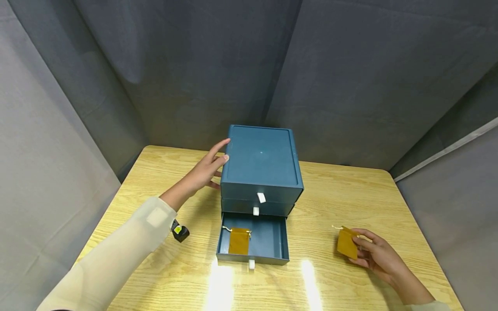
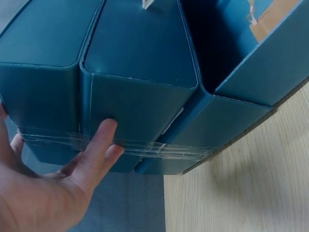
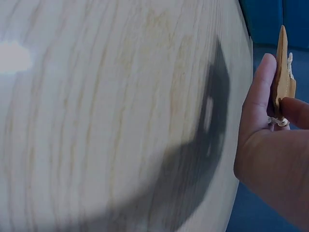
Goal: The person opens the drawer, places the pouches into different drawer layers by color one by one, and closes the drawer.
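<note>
A dark blue three-drawer box [image 1: 261,168] stands mid-table, its bottom drawer [image 1: 253,255] pulled out. A mustard drawstring pouch [image 1: 238,240] lies inside that drawer. My left hand [image 1: 206,170] rests flat against the box's left side with straight fingers [image 2: 99,145]. My right hand [image 1: 375,252] is at the table's right, pinching a second mustard pouch [image 1: 347,242] between thumb and fingers, held edge-on in the right wrist view [image 3: 282,72].
The wooden table [image 1: 334,198] is enclosed by grey fabric walls. A small black and yellow object [image 1: 180,231] lies under my left forearm. The two upper drawers are closed, each with a white pull tab [image 1: 261,197].
</note>
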